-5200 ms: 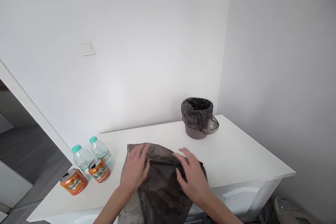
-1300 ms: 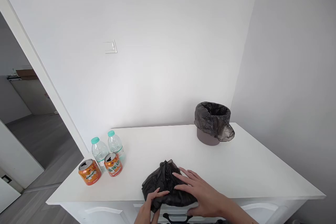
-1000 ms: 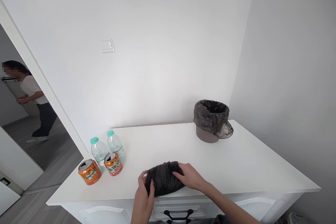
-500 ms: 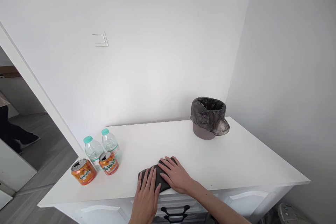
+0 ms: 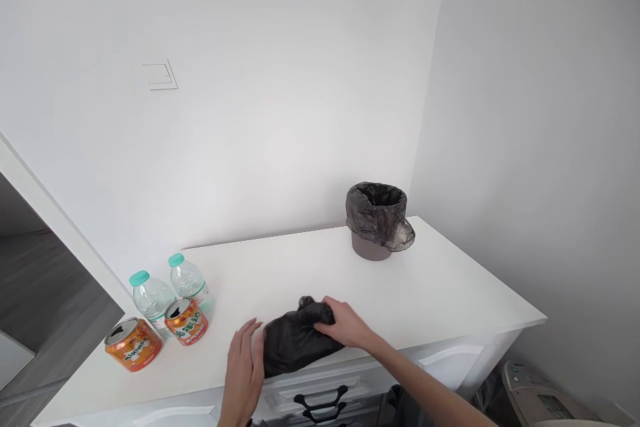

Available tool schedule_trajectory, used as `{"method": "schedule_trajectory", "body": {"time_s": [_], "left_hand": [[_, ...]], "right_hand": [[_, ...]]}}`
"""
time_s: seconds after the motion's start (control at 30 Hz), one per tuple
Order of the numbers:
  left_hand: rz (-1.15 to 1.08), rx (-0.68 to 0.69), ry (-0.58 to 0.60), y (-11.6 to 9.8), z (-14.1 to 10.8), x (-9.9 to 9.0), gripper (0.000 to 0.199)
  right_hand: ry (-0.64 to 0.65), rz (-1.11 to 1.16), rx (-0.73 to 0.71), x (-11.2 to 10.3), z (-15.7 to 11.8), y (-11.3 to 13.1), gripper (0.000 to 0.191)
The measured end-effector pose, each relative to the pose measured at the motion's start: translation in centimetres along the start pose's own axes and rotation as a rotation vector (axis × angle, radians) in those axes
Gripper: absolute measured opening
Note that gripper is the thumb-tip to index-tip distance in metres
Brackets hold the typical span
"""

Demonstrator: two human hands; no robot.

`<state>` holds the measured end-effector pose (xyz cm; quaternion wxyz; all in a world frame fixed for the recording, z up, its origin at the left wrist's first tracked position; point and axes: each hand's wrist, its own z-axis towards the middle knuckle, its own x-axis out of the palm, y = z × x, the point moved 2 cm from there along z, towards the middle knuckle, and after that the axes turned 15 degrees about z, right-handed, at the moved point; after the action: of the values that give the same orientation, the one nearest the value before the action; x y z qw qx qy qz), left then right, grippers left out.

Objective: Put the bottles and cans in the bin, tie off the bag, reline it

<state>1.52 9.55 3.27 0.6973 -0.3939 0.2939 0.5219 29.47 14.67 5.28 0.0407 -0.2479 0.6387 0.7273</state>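
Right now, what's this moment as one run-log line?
right hand: gripping black bag; left hand: at its left end; counter, back right: bag-lined bin; counter, left: two orange cans, two clear bottles

left can (image 5: 133, 345): "MIRINDA", dark green letters | right can (image 5: 186, 322): "美年达", green | bottles (image 5: 154, 301): label print too small to read | machine (image 5: 537, 400): display unreadable

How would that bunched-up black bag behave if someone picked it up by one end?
The black bag would probably sag or unfold: its film looks thin and creased where the right hand grips it. It is likely light, as only film shows. Its slight sheen suggests some slipperiness.
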Motion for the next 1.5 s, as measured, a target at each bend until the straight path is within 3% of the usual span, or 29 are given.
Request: {"method": "schedule_trajectory", "body": {"time_s": [0.1, 0.17, 0.3, 0.43, 0.57, 0.63, 0.7, 0.77, 0.87, 0.97, 1.07, 1.17, 1.23, 1.33, 1.43, 1.5], "left_hand": [[-0.028, -0.063, 0.031, 1.1, 1.7, 0.1, 0.045], [-0.018, -0.067, 0.071, 1.5, 2.6, 0.6, 0.048], [0.049, -0.037, 0.121, 1.4, 3.4, 1.9, 0.05], [0.153, -0.006, 0.145, 1.3, 3.2, 2.7, 0.053], [0.201, -0.003, 0.144, 1.5, 2.9, 2.8, 0.054], [0.22, -0.014, 0.139, 1.5, 2.9, 2.7, 0.055], [0.235, -0.024, 0.131, 1.4, 2.9, 2.7, 0.055], [0.247, -0.018, 0.125, 1.4, 2.9, 2.8, 0.054], [0.265, 0.002, 0.116, 1.5, 2.9, 3.0, 0.053], [0.289, 0.027, 0.096, 1.6, 2.8, 3.1, 0.052], [0.312, 0.051, 0.097, 1.8, 2.7, 3.2, 0.053], [0.33, 0.052, 0.094, 1.8, 2.5, 3.4, 0.055], [0.342, 0.053, 0.089, 1.7, 2.6, 3.5, 0.055], [0.343, 0.089, 0.109, 1.4, 3.3, 3.8, 0.057], [0.315, 0.145, 0.17, 1.0, 4.7, 4.4, 0.058], [0.306, 0.169, 0.193, 0.6, 5.5, 4.9, 0.057]], "right_hand": [[-0.133, 0.054, 0.019, -5.8, -2.0, -2.5, 0.027], [-0.325, 0.129, 0.088, -10.6, -3.6, -5.0, 0.034], [-0.532, 0.131, 0.223, -18.7, -6.7, -9.9, 0.044], [-0.647, 0.152, 0.333, -23.5, -8.7, -13.4, 0.054], [-0.759, 0.105, 0.423, -26.0, -9.5, -14.8, 0.083], [-0.895, -0.045, 0.375, -26.0, -9.7, -14.5, 0.09], [-0.975, -0.298, 0.219, -24.4, -9.6, -13.7, 0.08], [-0.883, -0.518, 0.054, -21.4, -9.0, -13.0, 0.064], [-0.686, -0.619, 0.012, -16.9, -7.6, -13.2, 0.058], [-0.579, -0.576, 0.123, -15.2, -6.5, -14.6, 0.061], [-0.53, -0.541, 0.185, -16.4, -6.5, -15.9, 0.064], [-0.491, -0.529, 0.148, -18.1, -7.3, -16.2, 0.061], [-0.524, -0.536, 0.066, -18.4, -7.9, -15.5, 0.059], [-0.591, -0.502, -0.154, -17.0, -8.2, -13.2, 0.051], [-0.516, -0.343, -0.326, -14.4, -7.5, -10.3, 0.039], [-0.417, -0.226, -0.332, -12.6, -6.7, -8.6, 0.032]]}}
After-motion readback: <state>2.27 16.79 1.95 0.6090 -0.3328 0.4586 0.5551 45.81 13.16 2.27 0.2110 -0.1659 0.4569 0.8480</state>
